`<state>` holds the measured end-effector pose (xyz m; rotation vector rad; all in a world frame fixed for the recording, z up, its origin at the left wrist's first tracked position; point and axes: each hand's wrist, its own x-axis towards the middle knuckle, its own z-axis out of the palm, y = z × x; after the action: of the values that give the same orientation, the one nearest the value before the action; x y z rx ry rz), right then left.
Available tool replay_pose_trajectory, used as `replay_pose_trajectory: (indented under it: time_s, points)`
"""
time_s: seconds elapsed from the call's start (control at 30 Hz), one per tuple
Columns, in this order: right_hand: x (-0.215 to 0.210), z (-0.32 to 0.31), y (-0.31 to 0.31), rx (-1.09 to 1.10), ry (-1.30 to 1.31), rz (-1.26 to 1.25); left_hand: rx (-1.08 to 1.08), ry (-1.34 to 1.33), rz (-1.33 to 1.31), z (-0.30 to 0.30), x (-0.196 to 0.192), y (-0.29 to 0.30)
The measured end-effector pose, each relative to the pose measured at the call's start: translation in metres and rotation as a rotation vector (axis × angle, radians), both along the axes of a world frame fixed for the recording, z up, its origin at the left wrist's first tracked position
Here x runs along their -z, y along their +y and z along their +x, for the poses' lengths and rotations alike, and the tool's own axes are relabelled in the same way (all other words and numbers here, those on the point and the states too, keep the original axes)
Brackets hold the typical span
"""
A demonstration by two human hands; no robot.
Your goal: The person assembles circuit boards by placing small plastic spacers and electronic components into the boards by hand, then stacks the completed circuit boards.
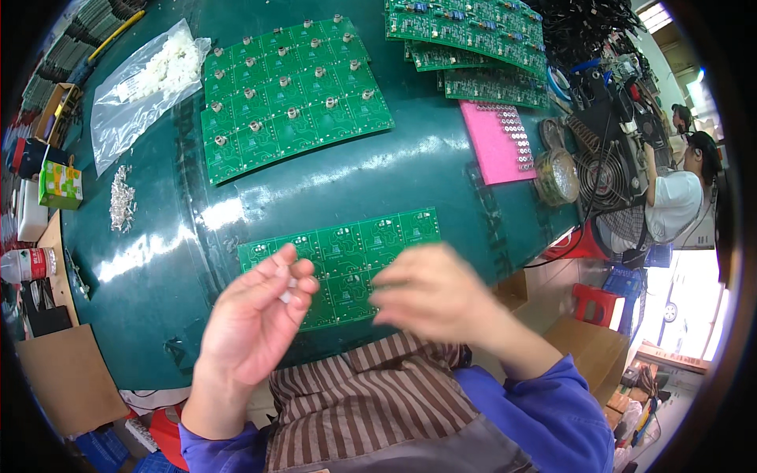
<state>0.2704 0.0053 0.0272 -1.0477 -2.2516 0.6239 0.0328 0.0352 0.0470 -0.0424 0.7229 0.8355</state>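
My left hand (251, 319) is raised over the near edge of a green circuit board panel (347, 290), palm up, its fingers closed on small white plastic parts (287, 292). My right hand (432, 296) hovers over the panel's right side, its fingers curled and smeared by motion. Whether it holds anything cannot be made out. The panel lies flat on the table, partly covered by both hands. Beyond it lie larger green panels (272, 144) set with rows of small upright cylindrical metal parts.
A clear bag (110, 130) with white plastic parts (169, 69) lies at the far left, above a heap of small metallic pieces (122, 200). Stacked populated boards (473, 39) and a pink foam block (485, 150) holding rows of parts are far right. Beyond sit a fan (603, 177) and another person (674, 201).
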Motion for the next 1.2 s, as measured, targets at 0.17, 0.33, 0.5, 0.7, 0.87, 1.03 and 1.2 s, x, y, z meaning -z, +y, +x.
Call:
replay_pose_trajectory:
  time_s: [0.17,0.33,0.5,0.7,0.87,1.03,1.2]
  points:
    - [-0.001,0.093,0.067,0.834,-0.185,0.272,0.058,0.002,0.098,0.022,0.019,-0.016]
    - [0.011,0.135,0.100,0.888,-0.252,0.187,0.144,0.122,0.217,0.038,0.014,-0.016]
    - [0.018,0.141,0.104,0.827,-0.408,0.335,0.123,0.202,0.281,0.051,0.011,-0.016]
    - [0.007,0.125,0.092,0.878,-0.347,0.299,0.110,0.298,0.318,0.060,0.017,-0.016]
    - [-0.012,0.036,0.032,0.454,0.618,-0.296,0.075,0.267,0.301,0.061,0.022,-0.018]
    - [-0.014,-0.006,0.005,0.189,0.782,-0.423,0.079,0.126,0.356,0.059,0.022,-0.023]
    - [-0.010,-0.011,0.002,0.164,0.855,-0.482,0.084,0.158,0.404,0.057,0.022,-0.026]
